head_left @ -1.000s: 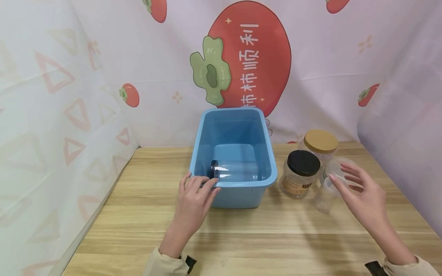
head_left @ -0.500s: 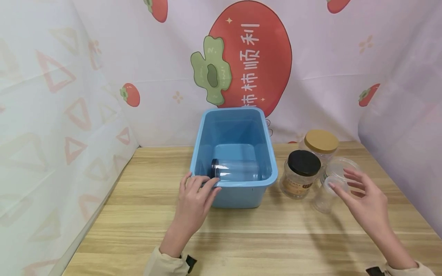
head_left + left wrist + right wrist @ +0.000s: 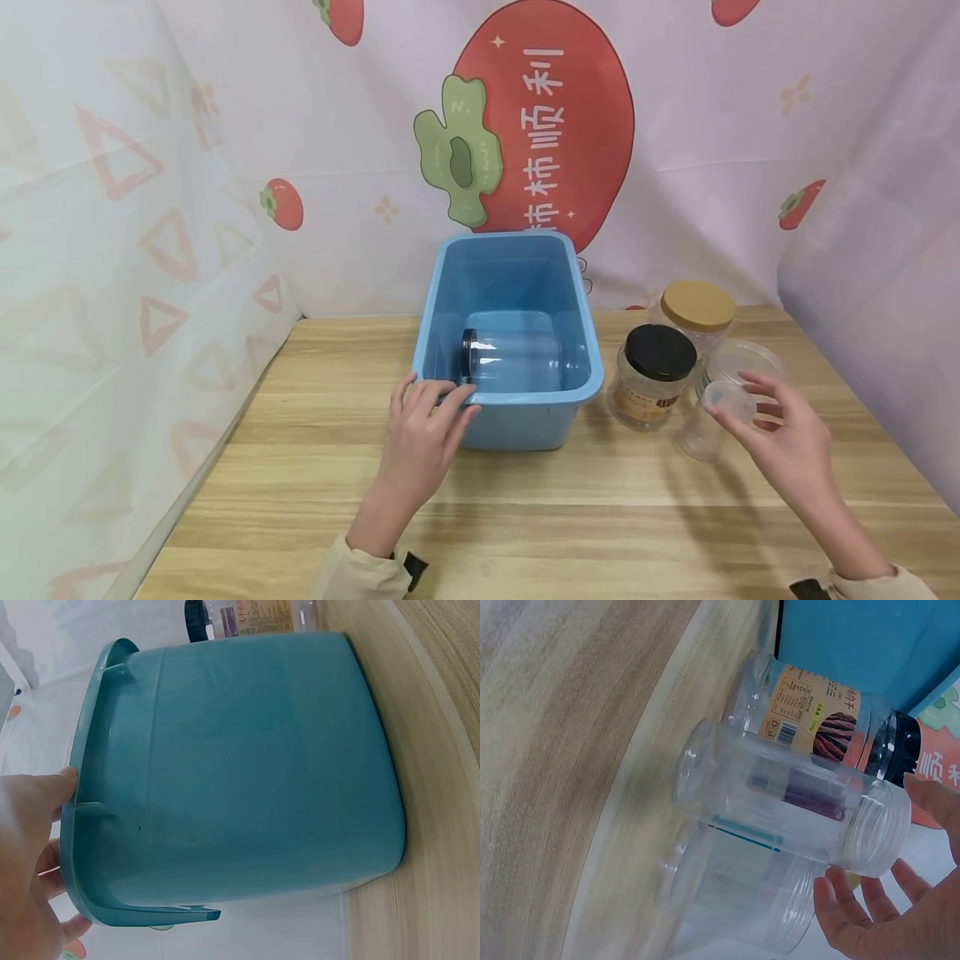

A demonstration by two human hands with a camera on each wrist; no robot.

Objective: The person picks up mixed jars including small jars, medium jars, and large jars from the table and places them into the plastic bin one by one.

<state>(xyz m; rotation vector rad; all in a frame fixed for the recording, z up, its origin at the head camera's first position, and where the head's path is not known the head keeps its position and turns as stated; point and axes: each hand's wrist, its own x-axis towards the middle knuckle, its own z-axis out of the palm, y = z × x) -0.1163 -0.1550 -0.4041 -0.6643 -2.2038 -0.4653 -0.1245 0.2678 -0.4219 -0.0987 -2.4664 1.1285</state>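
In the head view my left hand holds the front rim of a blue plastic bin, fingers hooked over the edge; the left wrist view shows the thumb at the rim. A clear jar with a black lid lies on its side in the bin. To the right, my right hand is round the top of a slim clear plastic jar, thumb on one side of its clear lid and bent fingers on the other. The slim jar stands upright on the table.
Close behind the slim jar stand a black-lidded jar with a brown label, a wide clear-lidded jar and a jar with a tan lid. A printed cloth hangs behind the wooden table.
My right hand has drawn nearer to the slim jar's lid, thumb and fingers closing in round it. The jar in the bin has rolled slightly away from the front wall. My left hand stays put.
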